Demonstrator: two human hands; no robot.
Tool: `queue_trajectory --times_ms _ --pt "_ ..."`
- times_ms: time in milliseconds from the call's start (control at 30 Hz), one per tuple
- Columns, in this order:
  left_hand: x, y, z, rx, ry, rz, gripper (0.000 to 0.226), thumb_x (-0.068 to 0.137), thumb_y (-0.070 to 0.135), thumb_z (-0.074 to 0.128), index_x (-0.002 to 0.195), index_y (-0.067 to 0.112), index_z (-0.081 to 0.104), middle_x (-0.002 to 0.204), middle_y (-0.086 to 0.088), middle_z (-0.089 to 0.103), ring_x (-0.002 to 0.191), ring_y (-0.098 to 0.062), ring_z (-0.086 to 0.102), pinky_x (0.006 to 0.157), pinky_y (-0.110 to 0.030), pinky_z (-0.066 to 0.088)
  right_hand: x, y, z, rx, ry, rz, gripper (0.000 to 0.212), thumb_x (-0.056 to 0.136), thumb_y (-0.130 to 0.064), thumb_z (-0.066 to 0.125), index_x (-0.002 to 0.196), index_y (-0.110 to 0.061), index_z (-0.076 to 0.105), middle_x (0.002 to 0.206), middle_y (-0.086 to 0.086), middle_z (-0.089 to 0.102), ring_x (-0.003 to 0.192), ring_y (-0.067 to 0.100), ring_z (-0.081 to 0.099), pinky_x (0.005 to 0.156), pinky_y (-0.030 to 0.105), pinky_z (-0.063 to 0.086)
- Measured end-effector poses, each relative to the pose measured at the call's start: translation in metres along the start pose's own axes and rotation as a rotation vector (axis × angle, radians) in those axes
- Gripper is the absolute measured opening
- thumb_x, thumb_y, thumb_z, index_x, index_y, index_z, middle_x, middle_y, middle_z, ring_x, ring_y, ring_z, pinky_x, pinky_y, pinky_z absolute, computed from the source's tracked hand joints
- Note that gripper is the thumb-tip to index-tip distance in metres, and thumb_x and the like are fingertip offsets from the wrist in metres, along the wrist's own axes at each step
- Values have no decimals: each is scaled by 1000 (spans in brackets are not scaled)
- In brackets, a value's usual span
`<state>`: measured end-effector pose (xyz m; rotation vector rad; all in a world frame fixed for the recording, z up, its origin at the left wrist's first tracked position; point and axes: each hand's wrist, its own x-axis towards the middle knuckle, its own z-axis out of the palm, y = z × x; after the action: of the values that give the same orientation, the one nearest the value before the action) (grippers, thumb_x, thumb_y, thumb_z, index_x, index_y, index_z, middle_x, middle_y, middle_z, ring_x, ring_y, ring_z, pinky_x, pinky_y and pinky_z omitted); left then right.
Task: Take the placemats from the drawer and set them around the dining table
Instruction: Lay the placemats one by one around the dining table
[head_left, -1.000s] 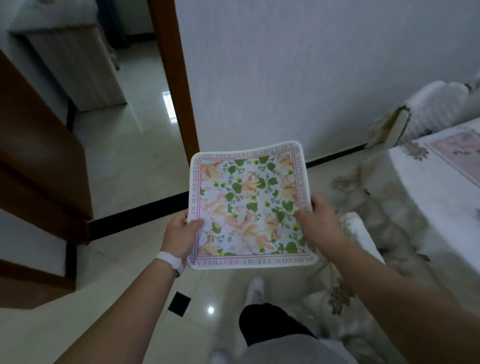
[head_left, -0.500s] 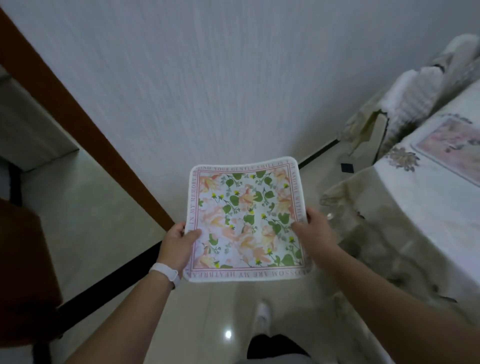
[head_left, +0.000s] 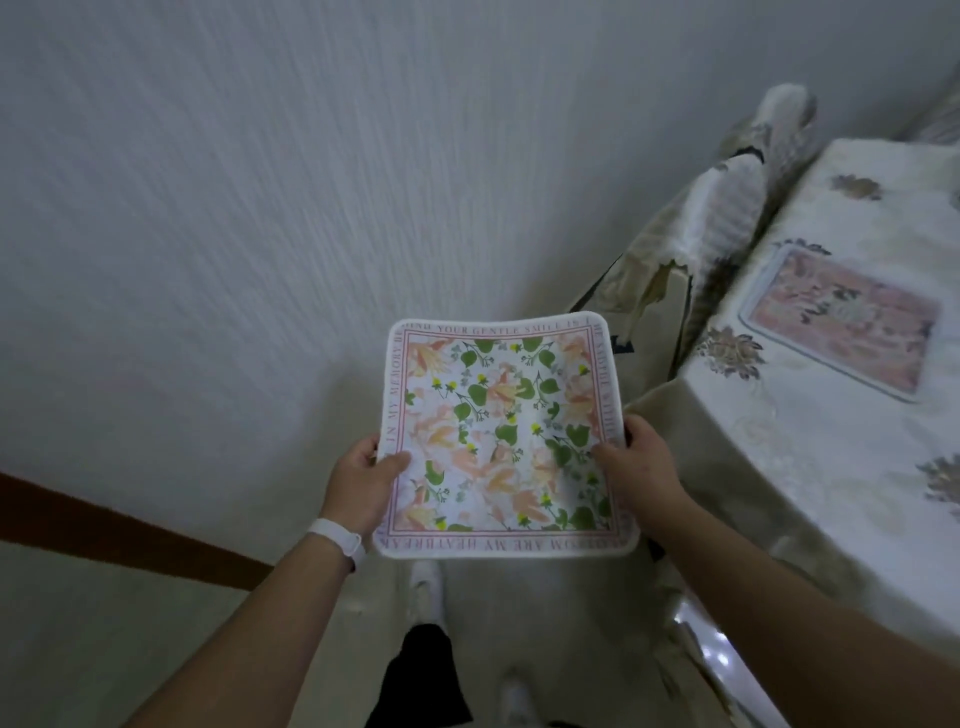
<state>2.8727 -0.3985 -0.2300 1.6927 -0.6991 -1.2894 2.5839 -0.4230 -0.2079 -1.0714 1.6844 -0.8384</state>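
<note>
I hold a square floral placemat (head_left: 501, 436) flat in front of me, white-edged with pink lettering round the border. My left hand (head_left: 361, 480) grips its left edge, thumb on top, a white band on the wrist. My right hand (head_left: 636, 465) grips the right edge the same way. To the right stands the dining table (head_left: 810, 467) under a pale flowered cloth. A pink placemat (head_left: 841, 322) lies on that cloth, apart from my hands.
A white textured wall (head_left: 260, 208) fills the left and centre, close ahead. Covered chairs (head_left: 727, 208) stand between wall and table at the far side. A brown door frame (head_left: 104, 525) crosses the lower left. My feet show on the pale tiled floor (head_left: 561, 623).
The view has swung right, away from the doorway, so the table and its pink mat now show larger. The floral mat stays gripped by both hands.
</note>
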Motion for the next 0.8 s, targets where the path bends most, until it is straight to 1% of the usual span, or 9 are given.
queue_trajectory --times_ms 33,100,167,267,367,500,633,700,800 --pt "14 4 4 8 -18 -5 21 89 3 63 108 11 69 102 -14 74 88 -36 72 79 -57 57 10 -3 1 2 15 11 13 89 -16 62 97 -26 59 94 -6 68 81 13 68 64 29 55" --pt "45 15 12 24 -51 -11 22 90 2 62 110 7 68 101 -15 74 87 -36 72 77 -57 57 33 -9 6 4 41 34 12 89 -19 63 94 -29 58 95 -3 70 82 17 71 70 37 60" --pt "80 29 19 37 -85 -11 19 89 1 62 106 7 68 100 -16 74 85 -36 72 78 -56 57 59 -20 13 4 67 52 11 90 -21 63 98 -27 59 97 -1 71 84 20 72 74 42 61" --pt "142 60 29 64 -150 -9 17 89 2 63 103 10 70 98 -14 74 85 -35 72 79 -57 57 97 -44 25 -24 128 76 16 91 -21 62 106 -21 58 99 0 69 85 19 71 71 38 61" --pt "197 102 43 95 -227 24 15 89 3 63 100 11 70 96 -13 75 85 -34 72 79 -56 57 133 -77 31 -18 193 69 14 92 -20 62 105 -23 57 98 -1 68 85 19 70 70 37 60" --pt "256 157 71 92 -346 75 18 90 3 62 105 9 69 99 -14 74 88 -36 71 81 -57 56 175 -121 25 -27 332 12 15 93 -20 63 107 -20 58 93 -7 66 80 11 67 56 23 50" --pt "301 195 107 133 -452 116 20 90 5 62 108 11 69 101 -15 74 89 -37 71 81 -60 55 195 -141 15 5 438 5 15 94 -21 62 108 -24 59 89 -12 67 65 -1 65 45 14 48" --pt "315 209 128 154 -492 163 19 89 6 63 106 12 70 100 -13 74 88 -35 72 80 -59 56 205 -149 3 17 494 9 14 94 -19 61 106 -26 58 89 -13 66 65 -1 64 44 14 47" --pt "330 229 166 181 -553 219 18 89 9 65 105 14 70 99 -10 75 87 -32 73 78 -56 57 222 -158 -18 36 566 26 16 94 -19 61 109 -23 59 89 -10 65 73 8 66 53 24 52"
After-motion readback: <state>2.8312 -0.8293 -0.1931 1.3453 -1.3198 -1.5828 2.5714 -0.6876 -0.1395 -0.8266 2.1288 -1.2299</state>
